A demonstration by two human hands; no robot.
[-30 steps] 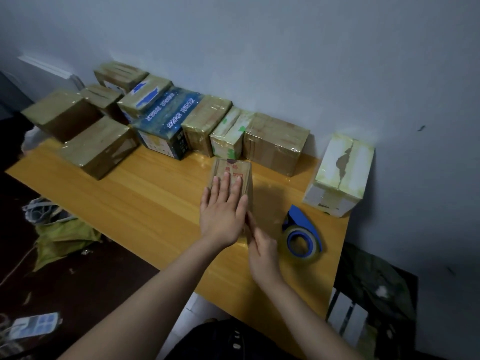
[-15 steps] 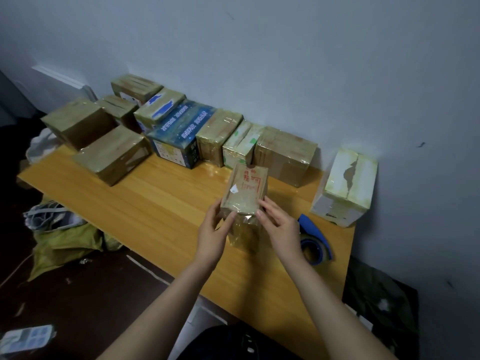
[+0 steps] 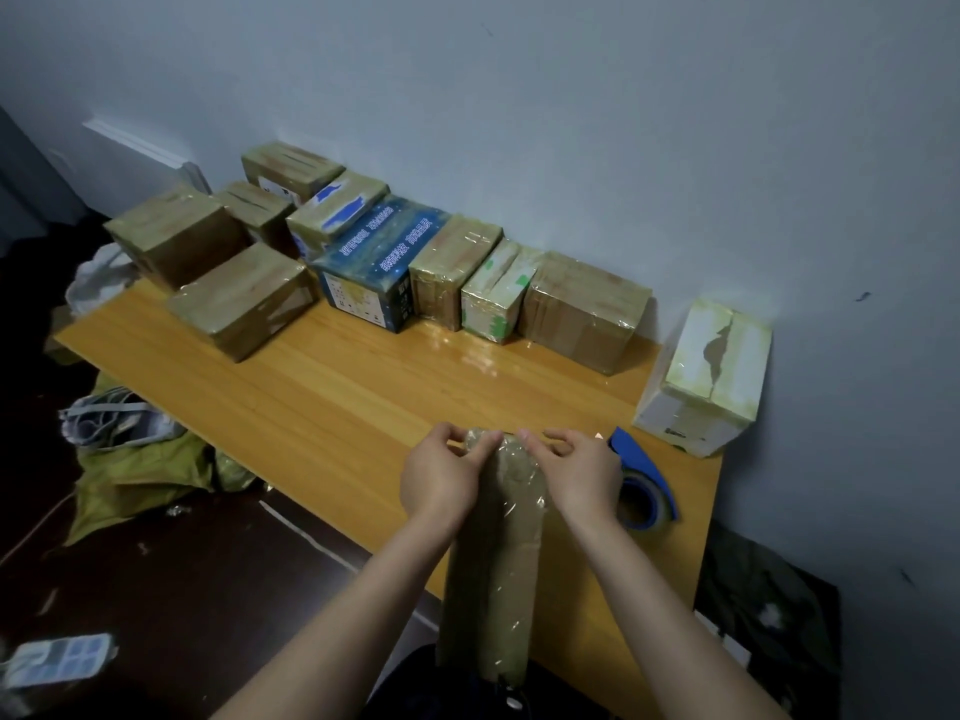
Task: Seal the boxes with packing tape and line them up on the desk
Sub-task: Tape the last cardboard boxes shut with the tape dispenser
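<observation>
Head view: we are pinching the wrapped box (image 3: 496, 563) with left hand (image 3: 441, 480) and right hand (image 3: 582, 475); likely light, stiff, tape-slick, so gripping its edges.

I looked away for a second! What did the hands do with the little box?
The box was lifted off the desk and pulled toward the person. The left hand, flat on top before, and the right hand now pinch its far end. The tape dispenser and the row of boxes stayed put.
</observation>
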